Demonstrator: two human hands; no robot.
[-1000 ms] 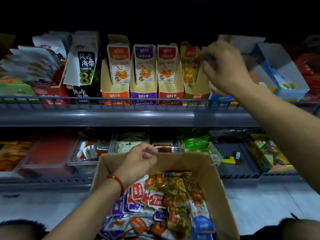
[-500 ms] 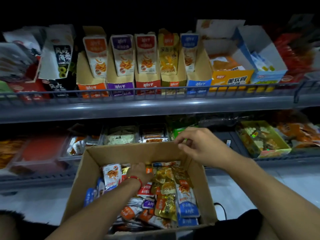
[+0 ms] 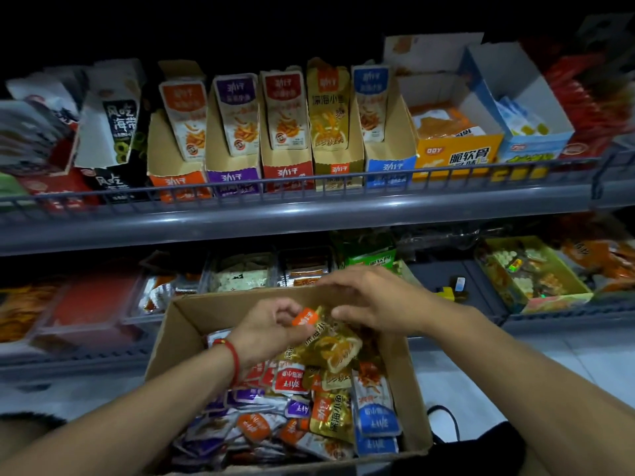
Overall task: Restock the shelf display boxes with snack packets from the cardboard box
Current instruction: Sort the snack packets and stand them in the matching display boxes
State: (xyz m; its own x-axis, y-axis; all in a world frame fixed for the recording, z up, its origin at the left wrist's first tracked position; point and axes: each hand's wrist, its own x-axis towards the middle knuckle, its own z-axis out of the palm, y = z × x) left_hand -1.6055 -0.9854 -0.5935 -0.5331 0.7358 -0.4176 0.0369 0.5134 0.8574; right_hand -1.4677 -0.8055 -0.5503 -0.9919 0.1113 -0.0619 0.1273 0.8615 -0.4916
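Note:
An open cardboard box (image 3: 178, 329) sits low in front of me, full of mixed snack packets (image 3: 330, 410) in orange, red, purple, gold and blue. My left hand (image 3: 268, 329), with a red string at the wrist, grips gold packets (image 3: 335, 345) lifted above the pile, an orange-topped one among them. My right hand (image 3: 374, 300) hovers over the box's far side, fingers spread and thumb touching the same bunch. On the upper shelf stand five narrow display boxes: orange (image 3: 178, 182), purple (image 3: 233, 176), red (image 3: 288, 171), gold (image 3: 338, 170) and blue (image 3: 390, 166), each with upright packets.
A grey wire rail (image 3: 309, 187) fronts the upper shelf. A yellow carton (image 3: 453, 154) and a blue-white carton (image 3: 536, 142) stand right of the display boxes. Trays of other snacks fill the lower shelf (image 3: 536, 276) behind the cardboard box. Pale floor lies at the right.
My right hand came down from the upper shelf to the cardboard box. My left hand dipped into the pile and lifted a bunch of gold packets. The camera view shifted right.

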